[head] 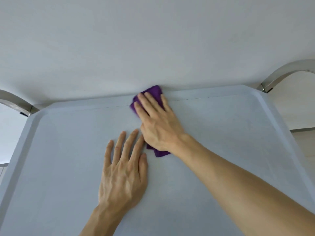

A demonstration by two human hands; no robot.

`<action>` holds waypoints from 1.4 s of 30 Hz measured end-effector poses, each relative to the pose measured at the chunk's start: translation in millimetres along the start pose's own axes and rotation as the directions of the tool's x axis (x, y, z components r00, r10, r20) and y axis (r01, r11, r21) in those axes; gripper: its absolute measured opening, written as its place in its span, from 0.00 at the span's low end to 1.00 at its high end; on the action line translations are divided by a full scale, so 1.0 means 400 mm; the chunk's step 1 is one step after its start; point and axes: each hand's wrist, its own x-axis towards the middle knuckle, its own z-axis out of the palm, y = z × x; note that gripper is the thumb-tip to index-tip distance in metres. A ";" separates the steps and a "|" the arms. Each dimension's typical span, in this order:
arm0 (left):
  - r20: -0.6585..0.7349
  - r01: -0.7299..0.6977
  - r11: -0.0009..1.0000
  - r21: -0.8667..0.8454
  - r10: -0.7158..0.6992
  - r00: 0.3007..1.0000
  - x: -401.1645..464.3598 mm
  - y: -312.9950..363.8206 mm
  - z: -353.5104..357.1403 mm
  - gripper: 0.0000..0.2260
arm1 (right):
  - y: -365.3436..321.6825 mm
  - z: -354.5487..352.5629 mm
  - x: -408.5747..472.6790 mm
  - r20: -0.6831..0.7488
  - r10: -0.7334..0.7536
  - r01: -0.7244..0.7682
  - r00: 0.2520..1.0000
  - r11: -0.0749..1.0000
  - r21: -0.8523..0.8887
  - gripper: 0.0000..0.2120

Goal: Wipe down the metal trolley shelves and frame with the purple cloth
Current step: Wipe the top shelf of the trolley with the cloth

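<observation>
The trolley's top shelf (68, 150) is a flat pale metal tray with a raised rim and fills the lower view. A purple cloth (153, 92) lies near the shelf's far edge. My right hand (156, 123) presses flat on the cloth with straight fingers, and the cloth shows beyond the fingertips and beside the wrist. My left hand (124, 169) rests flat on the bare shelf just left of it, fingers spread and straight. Curved metal frame bars rise at the far left corner (15, 101) and the far right corner (279, 74).
A plain white wall (153, 40) stands directly behind the shelf's far edge. Pale floor (303, 142) shows beyond the right rim, and more floor at the left rim.
</observation>
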 end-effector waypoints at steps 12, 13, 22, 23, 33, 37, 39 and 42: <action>-0.013 0.020 0.999 -0.025 -0.021 1.000 -0.008 0.010 -0.003 0.24 | 0.439 -0.052 -0.245 -0.071 0.460 -0.458 0.885 0.888 0.042 0.26; -0.021 0.018 1.000 -0.026 -0.019 1.000 -0.009 0.013 -0.003 0.25 | 0.449 -0.051 -0.259 -0.074 0.486 -0.483 0.871 0.874 0.046 0.26; -0.019 -0.123 0.983 -0.139 0.121 0.992 0.134 0.239 -0.005 0.23 | 0.447 -0.040 -0.263 -0.076 0.496 -0.496 0.865 0.868 0.031 0.27; -0.009 -0.144 0.979 -0.146 0.145 0.989 0.158 0.274 0.008 0.23 | 0.447 -0.039 -0.263 -0.079 0.494 -0.494 0.866 0.869 0.032 0.27; 0.006 -0.141 0.990 -0.006 0.141 0.990 0.190 0.333 0.113 0.25 | 0.430 -0.033 -0.235 -0.097 0.561 -0.558 0.822 0.828 0.052 0.26; 0.006 -0.130 0.991 -0.002 0.130 0.991 0.190 0.338 0.105 0.25 | 0.345 -0.031 -0.293 -0.094 0.387 -0.382 0.917 0.922 0.069 0.25; 0.009 -0.131 0.991 -0.009 0.131 0.991 0.192 0.341 0.102 0.25 | 0.334 -0.031 -0.355 -0.081 0.295 -0.290 0.952 0.955 0.068 0.25; 0.007 -0.129 0.992 -0.012 0.129 0.992 0.190 0.342 0.100 0.24 | 0.390 -0.044 -0.427 -0.082 0.423 -0.420 0.902 0.906 0.052 0.25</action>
